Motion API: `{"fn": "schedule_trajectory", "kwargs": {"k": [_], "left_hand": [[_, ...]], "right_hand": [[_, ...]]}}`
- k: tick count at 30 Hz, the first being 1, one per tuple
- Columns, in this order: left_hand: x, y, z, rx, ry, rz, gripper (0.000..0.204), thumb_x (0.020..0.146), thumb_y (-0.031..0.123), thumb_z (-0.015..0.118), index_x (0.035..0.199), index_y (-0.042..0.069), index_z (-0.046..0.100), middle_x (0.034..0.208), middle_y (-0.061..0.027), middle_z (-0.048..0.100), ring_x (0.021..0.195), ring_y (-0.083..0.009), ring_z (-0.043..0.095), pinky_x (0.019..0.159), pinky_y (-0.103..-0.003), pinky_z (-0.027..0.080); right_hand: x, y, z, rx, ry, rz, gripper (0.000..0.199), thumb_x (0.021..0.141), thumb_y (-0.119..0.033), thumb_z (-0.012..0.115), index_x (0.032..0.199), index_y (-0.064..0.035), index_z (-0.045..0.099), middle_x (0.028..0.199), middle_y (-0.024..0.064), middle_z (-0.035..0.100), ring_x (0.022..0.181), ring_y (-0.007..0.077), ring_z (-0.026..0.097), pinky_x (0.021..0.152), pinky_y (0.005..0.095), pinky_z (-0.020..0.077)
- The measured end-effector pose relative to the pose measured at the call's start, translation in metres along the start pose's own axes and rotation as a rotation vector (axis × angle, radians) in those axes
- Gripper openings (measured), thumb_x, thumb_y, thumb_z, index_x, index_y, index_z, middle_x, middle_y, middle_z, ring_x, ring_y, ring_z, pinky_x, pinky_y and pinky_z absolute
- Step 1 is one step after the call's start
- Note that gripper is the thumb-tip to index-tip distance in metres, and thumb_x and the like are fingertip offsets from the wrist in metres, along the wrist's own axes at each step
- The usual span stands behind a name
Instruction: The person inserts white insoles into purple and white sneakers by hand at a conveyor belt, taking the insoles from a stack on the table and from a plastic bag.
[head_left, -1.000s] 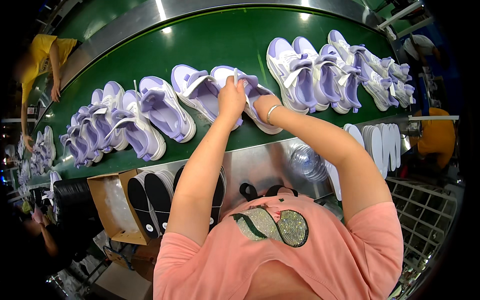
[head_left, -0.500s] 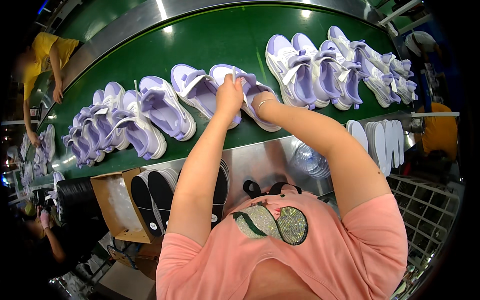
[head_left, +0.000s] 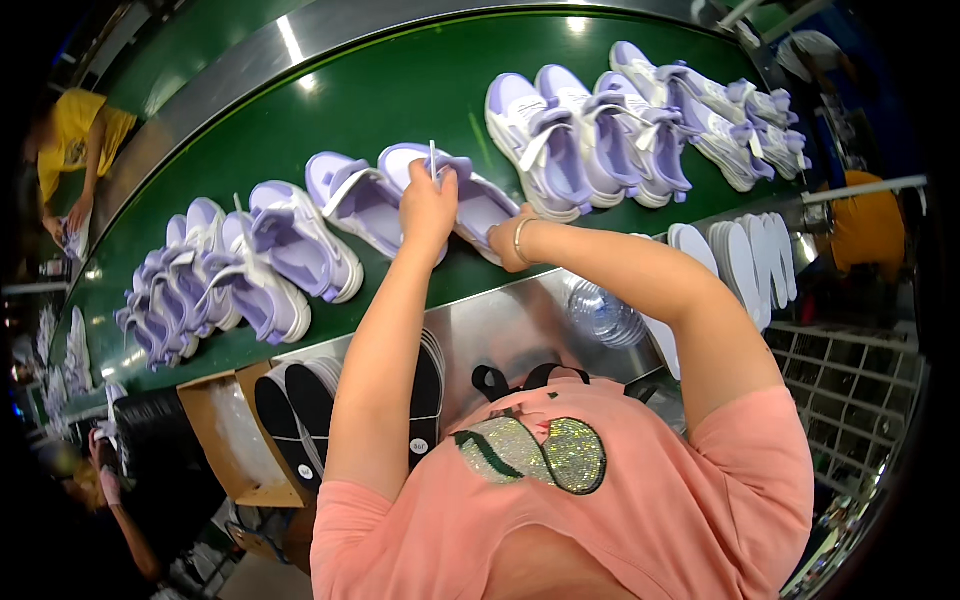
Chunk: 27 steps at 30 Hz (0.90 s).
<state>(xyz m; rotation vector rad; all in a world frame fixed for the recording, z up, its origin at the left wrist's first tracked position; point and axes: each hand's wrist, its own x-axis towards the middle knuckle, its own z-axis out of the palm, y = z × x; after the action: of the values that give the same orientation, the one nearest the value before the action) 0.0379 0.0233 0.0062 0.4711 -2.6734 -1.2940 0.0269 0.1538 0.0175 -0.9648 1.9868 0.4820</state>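
Observation:
A lavender and white sneaker (head_left: 484, 208) lies on the green belt in front of me, toe pointing away, its opening spread wide. My left hand (head_left: 430, 208) is closed on its tongue, with a white lace end standing up by the thumb. At the heel, my right hand (head_left: 511, 242) has its fingers curled over the collar; part of them is hidden. Left of it lies a matching sneaker (head_left: 336, 175) with its tongue folded out, partly behind my left hand.
More sneakers (head_left: 290, 240) line the green belt (head_left: 420, 85) on the left, others (head_left: 540, 125) on the right. Nearer me are black insoles (head_left: 305, 385), a cardboard box (head_left: 275, 495), clear plastic bottles (head_left: 605, 315) and white insoles (head_left: 737, 275). A person in yellow (head_left: 75, 145) works far left.
My right hand has come out of the sneaker's opening and moved back to its heel. My left hand keeps hold of the tongue. The shoes appear shifted left in view.

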Motion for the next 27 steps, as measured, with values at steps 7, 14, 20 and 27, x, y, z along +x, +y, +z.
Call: {"fn": "schedule_trajectory", "kwargs": {"k": [7, 14, 20, 27], "left_hand": [[-0.002, 0.012, -0.018, 0.424, -0.005, 0.24, 0.055, 0.065, -0.003, 0.051, 0.117, 0.008, 0.036, 0.092, -0.0154, 0.053, 0.084, -0.0324, 0.05, 0.072, -0.039, 0.042], [0.028, 0.011, -0.016, 0.576, 0.273, 0.396, 0.052, 0.067, 0.008, 0.058, 0.116, 0.01, 0.04, 0.112, -0.0118, 0.045, 0.104, -0.0277, 0.042, 0.082, -0.043, 0.035], [0.033, 0.085, 0.056, 0.206, -0.059, 0.468, 0.073, 0.065, 0.024, 0.066, 0.124, 0.006, 0.028, 0.122, -0.0146, 0.038, 0.113, -0.0294, 0.035, 0.09, -0.041, 0.032], [0.052, 0.103, 0.1, 0.271, -0.15, 0.29, 0.055, 0.069, 0.021, 0.059, 0.116, 0.005, 0.034, 0.099, -0.0211, 0.053, 0.088, -0.0367, 0.052, 0.076, -0.041, 0.042]], "right_hand": [[-0.052, 0.008, 0.028, 0.389, 1.006, -0.189, 0.032, 0.074, -0.022, 0.052, 0.103, -0.0082, 0.05, 0.098, 0.01, 0.055, 0.097, 0.0248, 0.049, 0.088, 0.0463, 0.0283], [-0.168, 0.076, 0.186, 0.617, 0.968, 0.551, 0.028, 0.068, -0.017, 0.058, 0.093, -0.0052, 0.053, 0.094, 0.011, 0.054, 0.084, 0.0296, 0.051, 0.075, 0.0408, 0.0392], [-0.186, 0.048, 0.246, 0.635, 0.736, 0.705, 0.051, 0.056, -0.033, 0.072, 0.093, -0.0047, 0.05, 0.106, 0.0156, 0.045, 0.09, 0.0316, 0.049, 0.076, 0.0402, 0.0398], [-0.21, 0.062, 0.253, 0.658, 0.946, 0.597, 0.045, 0.058, -0.027, 0.071, 0.089, -0.0047, 0.048, 0.1, 0.0136, 0.047, 0.092, 0.0308, 0.046, 0.077, 0.0408, 0.0351]]}}
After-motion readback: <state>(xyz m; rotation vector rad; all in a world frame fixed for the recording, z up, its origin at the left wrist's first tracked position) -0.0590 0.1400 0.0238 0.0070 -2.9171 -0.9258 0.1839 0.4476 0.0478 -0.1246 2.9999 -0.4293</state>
